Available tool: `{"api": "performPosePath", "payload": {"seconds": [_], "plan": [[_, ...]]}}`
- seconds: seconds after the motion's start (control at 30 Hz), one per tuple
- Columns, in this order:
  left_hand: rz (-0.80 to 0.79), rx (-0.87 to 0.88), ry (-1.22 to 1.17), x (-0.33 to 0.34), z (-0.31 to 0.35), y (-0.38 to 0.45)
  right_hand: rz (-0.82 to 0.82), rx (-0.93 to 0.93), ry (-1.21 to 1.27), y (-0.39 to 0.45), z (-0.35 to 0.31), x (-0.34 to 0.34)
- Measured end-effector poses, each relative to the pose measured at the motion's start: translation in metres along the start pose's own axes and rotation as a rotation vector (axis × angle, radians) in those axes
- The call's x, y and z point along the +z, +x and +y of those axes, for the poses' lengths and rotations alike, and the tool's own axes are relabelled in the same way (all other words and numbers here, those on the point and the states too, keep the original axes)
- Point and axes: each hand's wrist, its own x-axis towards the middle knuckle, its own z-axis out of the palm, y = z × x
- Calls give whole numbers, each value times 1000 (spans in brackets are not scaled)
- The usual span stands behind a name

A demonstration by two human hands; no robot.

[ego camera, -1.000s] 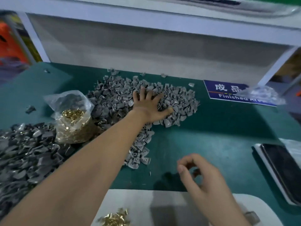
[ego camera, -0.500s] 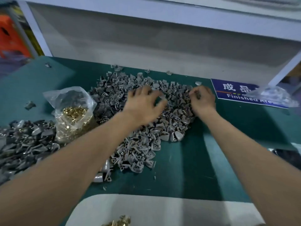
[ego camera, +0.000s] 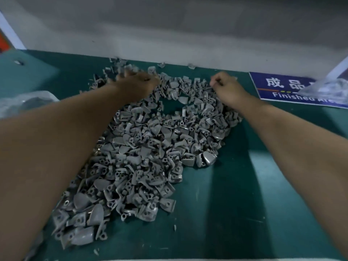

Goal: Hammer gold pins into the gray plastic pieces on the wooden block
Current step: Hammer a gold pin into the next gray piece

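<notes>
A wide pile of gray plastic pieces [ego camera: 150, 147] covers the green table [ego camera: 235, 204] between my arms. My left hand [ego camera: 138, 82] lies palm down on the pile's far left edge; it is blurred, with the fingers stretched over the pieces. At the pile's far right edge, my right hand [ego camera: 226, 85] has its fingers curled down around some pieces. A small gap of bare table [ego camera: 170, 107] shows in the pile between the hands. No gold pins, hammer or wooden block are in view.
A clear plastic bag [ego camera: 24, 102] lies at the left, partly behind my left forearm. A blue "Finished Area" sign [ego camera: 282, 89] and another clear bag [ego camera: 327, 87] lie at the right. A gray wall [ego camera: 169, 34] closes the back. A white edge [ego camera: 188, 259] runs along the bottom.
Both hands have reached farther back to the pile's far edge, and the pile has spread toward me. The view has tilted closer and downward, so the pin bag is mostly out of sight.
</notes>
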Motion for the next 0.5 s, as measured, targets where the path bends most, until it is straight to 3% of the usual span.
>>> {"api": "performPosePath", "payload": {"seconds": [0.27, 0.5], "plan": [[1, 217, 34, 15, 34, -36, -149, -67, -26, -21, -22, 10], [-29, 271, -53, 24, 42, -78, -198, -107, 5, -71, -30, 8]]}}
